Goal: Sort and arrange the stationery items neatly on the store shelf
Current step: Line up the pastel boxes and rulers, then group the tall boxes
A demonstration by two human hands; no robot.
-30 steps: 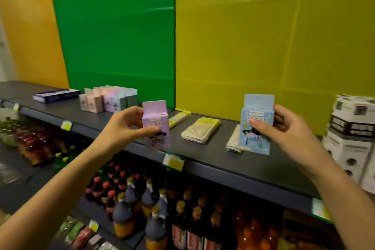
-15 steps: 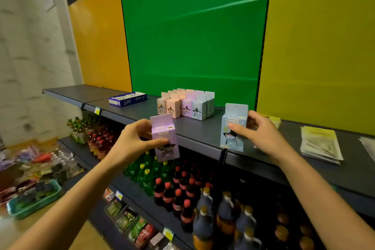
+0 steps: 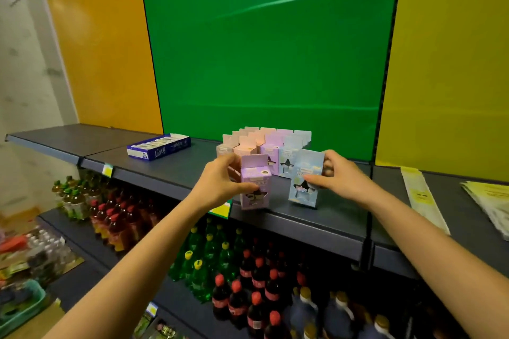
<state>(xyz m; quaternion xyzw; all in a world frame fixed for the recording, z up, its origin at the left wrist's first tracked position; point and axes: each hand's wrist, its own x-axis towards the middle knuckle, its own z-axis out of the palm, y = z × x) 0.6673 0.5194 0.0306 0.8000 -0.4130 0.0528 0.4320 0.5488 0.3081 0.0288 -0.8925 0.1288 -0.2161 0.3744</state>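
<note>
A green panel point(image 3: 264, 44) fills the far wall, with an orange panel point(image 3: 107, 58) to its left and a yellow one point(image 3: 451, 63) to its right. Below them a dark grey shelf point(image 3: 170, 170) runs across the scene from left to right. Under it, lower shelves hold rows of drink bottles point(image 3: 248, 278), green, red-capped and dark.

At the far middle of the shelf stands a block of small cartons point(image 3: 264, 146), pink, lilac and pale blue, packed upright side by side. To its left lies a flat blue and white box point(image 3: 159, 146). On the right part of the shelf lie yellowish paper packets point(image 3: 424, 195).

Near the shelf's front edge, just in front of the block, two more cartons stand. The left hand point(image 3: 220, 181) clasps the lilac carton point(image 3: 254, 187), thumb across its front and fingers behind; its base appears to rest at the shelf edge. The right hand point(image 3: 341, 179) pinches the pale blue carton point(image 3: 304, 181), thumb on its front and fingers around its right side. This carton leans slightly and stands just right of the lilac one, a narrow gap between them.
</note>
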